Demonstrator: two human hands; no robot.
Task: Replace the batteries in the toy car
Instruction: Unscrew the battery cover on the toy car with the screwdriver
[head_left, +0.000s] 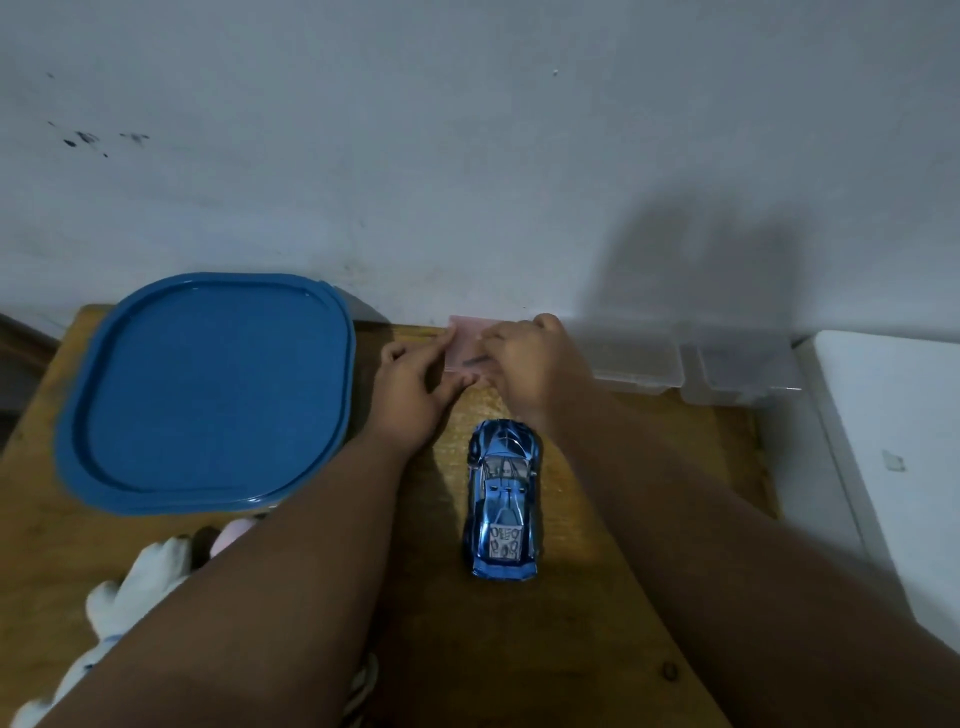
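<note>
A shiny blue toy car stands upright on the wooden table, nose pointing away from me. Beyond it, against the wall, sits a small pink translucent box. My left hand holds the box's left side between thumb and fingers. My right hand lies over the box's right part with curled fingers, hiding most of it. What is inside the box cannot be made out. No batteries show.
A large blue lid on a container fills the table's left. Two clear plastic boxes stand along the wall at the right. A white surface borders the table's right. A white soft toy lies at the near left.
</note>
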